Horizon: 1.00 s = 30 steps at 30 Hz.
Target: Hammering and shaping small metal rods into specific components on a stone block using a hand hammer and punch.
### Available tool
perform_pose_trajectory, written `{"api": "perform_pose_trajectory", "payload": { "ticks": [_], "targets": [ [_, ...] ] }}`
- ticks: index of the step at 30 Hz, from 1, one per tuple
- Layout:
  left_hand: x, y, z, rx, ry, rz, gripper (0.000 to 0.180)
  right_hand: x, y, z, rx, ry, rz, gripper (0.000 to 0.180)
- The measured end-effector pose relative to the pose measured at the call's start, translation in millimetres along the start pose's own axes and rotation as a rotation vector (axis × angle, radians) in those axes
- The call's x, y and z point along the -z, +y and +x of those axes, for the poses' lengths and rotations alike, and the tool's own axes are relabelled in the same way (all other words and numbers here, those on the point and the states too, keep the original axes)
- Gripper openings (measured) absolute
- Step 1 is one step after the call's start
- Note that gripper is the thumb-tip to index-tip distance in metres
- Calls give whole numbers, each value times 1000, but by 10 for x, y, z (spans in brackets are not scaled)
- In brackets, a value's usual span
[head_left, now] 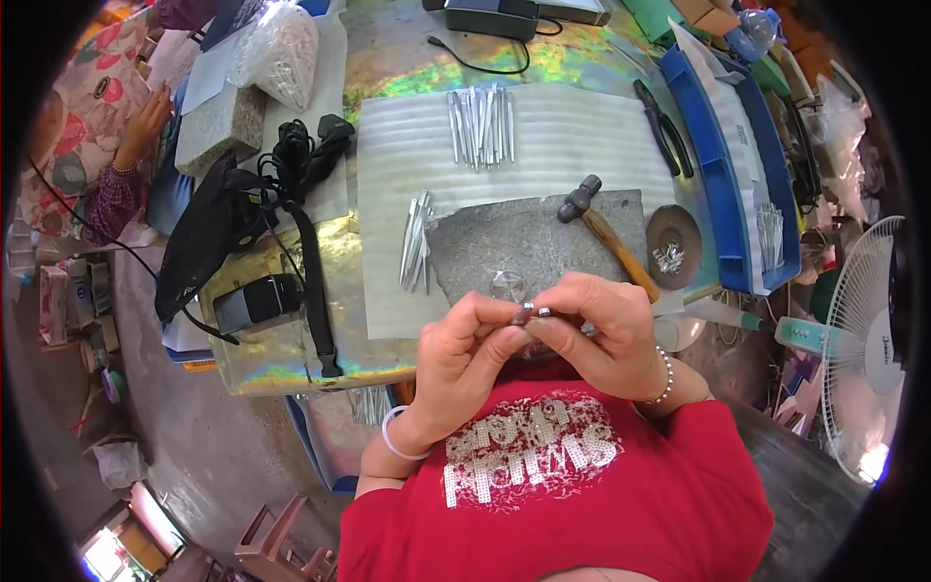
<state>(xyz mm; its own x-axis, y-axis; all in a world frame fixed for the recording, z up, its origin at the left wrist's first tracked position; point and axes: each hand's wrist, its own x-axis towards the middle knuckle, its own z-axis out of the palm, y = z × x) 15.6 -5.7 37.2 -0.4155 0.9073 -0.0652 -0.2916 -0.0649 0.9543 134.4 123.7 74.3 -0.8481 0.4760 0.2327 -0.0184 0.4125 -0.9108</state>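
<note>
My left hand (464, 354) and my right hand (603, 330) meet close to my chest, fingertips pinched together on a small silvery metal piece (534, 312). Just beyond them lies a grey stone slab (524, 242) on a white ribbed mat (572, 136). A hammer (603, 233) with a wooden handle rests on the slab's right side. A bundle of thin metal strips (417, 242) lies at the slab's left edge, and a bigger row of strips (481, 124) lies farther back on the mat.
A round dish (673, 244) with small shiny bits sits right of the hammer. Black pliers (663, 126) lie beside a blue tray (737, 165). Black bag and straps (242, 233) are at left, a fan (868, 339) at right. Another person's hand (145, 121) is at far left.
</note>
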Motion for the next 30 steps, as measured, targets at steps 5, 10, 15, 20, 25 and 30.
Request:
{"api": "perform_pose_trajectory", "payload": {
  "ticks": [5,10,15,20,25,30],
  "targets": [
    [18,-4,7,12,-37,49,12,-25,18,-20,-30,36,12,13],
    [23,11,28,-8,-59,106,11,-18,56,-24,3,23,15,11],
    [2,-26,40,-58,-61,73,11,-3,43,-21,34,28,16,11],
    [0,-6,38,-50,-90,136,9,12,6,-39,13,10,12,10],
    [12,-1,54,18,-132,147,7,29,-18,-41,-40,-22,22,7],
    [-13,33,71,62,-139,88,8,17,-52,-27,-347,-7,257,9]
  ]
}}
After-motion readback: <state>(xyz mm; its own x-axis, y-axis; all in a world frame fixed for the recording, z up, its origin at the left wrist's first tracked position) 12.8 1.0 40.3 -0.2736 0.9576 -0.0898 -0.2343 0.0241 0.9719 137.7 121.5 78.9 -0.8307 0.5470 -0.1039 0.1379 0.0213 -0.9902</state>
